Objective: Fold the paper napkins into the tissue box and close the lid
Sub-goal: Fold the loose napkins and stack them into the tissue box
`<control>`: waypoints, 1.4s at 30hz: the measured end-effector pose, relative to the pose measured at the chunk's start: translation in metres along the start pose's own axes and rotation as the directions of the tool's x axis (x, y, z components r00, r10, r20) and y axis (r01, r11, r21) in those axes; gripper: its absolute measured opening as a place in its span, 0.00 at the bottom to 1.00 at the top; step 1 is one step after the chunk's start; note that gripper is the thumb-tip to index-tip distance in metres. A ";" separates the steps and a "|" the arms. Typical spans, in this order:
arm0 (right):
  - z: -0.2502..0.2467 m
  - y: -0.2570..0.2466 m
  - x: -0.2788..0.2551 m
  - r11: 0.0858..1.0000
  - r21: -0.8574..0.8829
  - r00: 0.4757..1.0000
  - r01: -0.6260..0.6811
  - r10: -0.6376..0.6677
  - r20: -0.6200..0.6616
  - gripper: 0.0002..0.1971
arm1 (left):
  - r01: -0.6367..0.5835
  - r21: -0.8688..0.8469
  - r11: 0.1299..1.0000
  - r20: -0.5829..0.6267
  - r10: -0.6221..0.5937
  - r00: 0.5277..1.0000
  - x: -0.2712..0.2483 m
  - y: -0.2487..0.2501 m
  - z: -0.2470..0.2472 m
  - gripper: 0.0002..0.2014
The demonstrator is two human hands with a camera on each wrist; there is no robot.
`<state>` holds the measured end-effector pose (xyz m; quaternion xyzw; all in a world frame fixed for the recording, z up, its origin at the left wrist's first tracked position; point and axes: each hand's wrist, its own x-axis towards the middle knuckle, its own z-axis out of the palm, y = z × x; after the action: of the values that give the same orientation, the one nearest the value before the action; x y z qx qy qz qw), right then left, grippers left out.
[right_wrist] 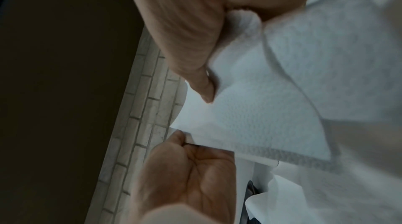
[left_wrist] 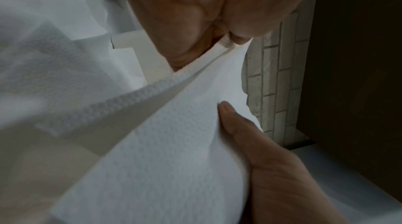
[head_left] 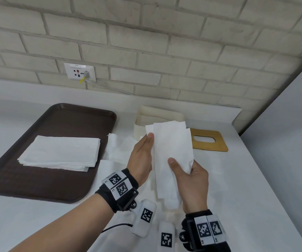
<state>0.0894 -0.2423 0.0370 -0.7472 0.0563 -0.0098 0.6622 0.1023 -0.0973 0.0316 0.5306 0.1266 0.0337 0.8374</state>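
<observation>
Head cam high, 2 wrist cams close, dim, maybe sharing napkin [head_left: 172, 157].

No legible text is found. A small label on the wall socket [head_left: 79, 71], far left, is too blurred to be read; only square coded markers are carried on the wristbands [head_left: 119, 186].

A white countertop [head_left: 246, 179] runs along a pale brick wall. On it lie a dark brown rectangular plastic tray [head_left: 37, 179] at left, a cream open tissue box [head_left: 139, 130] near the wall, a flat wooden lid with an oval slot [head_left: 217, 142] just right of it, and loose white paper napkins [head_left: 117, 146] between tray and box.
</observation>
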 end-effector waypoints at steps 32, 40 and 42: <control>-0.057 -0.004 -0.013 0.955 0.252 0.988 -0.155 0.144 0.061 0.11 | -0.182 0.045 0.982 -0.009 0.183 0.983 0.009 -0.001 0.000 0.14; -0.070 -0.063 -0.027 0.935 0.191 0.946 0.300 -0.316 0.064 0.15 | -0.190 0.175 0.966 -0.005 0.194 0.981 0.011 0.007 -0.026 0.15; -0.056 -0.060 -0.023 0.901 0.388 0.939 0.194 -0.286 0.194 0.22 | -0.183 0.187 0.965 0.011 0.184 0.983 0.009 0.006 -0.026 0.15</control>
<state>0.0662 -0.2883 0.1044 -0.6084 -0.1221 -0.0095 0.7841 0.1047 -0.0700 0.0248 0.6162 0.0824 0.1009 0.7767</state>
